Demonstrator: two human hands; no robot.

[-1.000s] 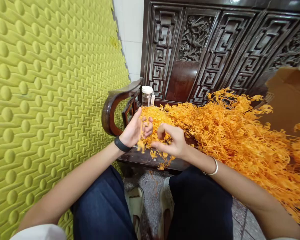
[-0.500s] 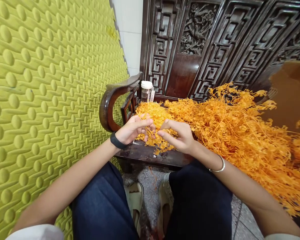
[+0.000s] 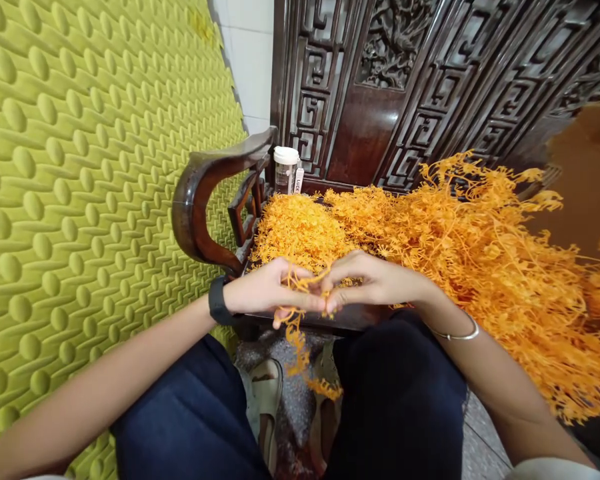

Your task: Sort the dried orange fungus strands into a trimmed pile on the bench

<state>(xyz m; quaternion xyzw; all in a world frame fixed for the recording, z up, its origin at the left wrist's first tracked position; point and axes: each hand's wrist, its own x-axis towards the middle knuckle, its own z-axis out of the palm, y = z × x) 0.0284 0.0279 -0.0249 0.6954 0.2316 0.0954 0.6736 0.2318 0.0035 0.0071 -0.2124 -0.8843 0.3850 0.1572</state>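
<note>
My left hand, with a dark band at the wrist, is closed on an orange sprig that looks like artificial plant stems. The sprig's branching end dangles below the fingers, over the floor between my feet. My right hand meets the left one, its thumb and fingers pinching part of the same sprig close to the left thumb tip. Behind both hands, a heap of small orange pieces lies on the dark wooden bench. A larger pile of long orange sprigs spreads to the right.
A clear jar with a white lid stands at the back of the bench. The curved wooden armrest is on the left, by a padded yellow-green wall. A carved backrest rises behind; brown cardboard is at right.
My hands have come together and lower, towards me. A long orange sprig now hangs from the fingers, and the right hand, apart before, now pinches it. The view has shifted slightly.
</note>
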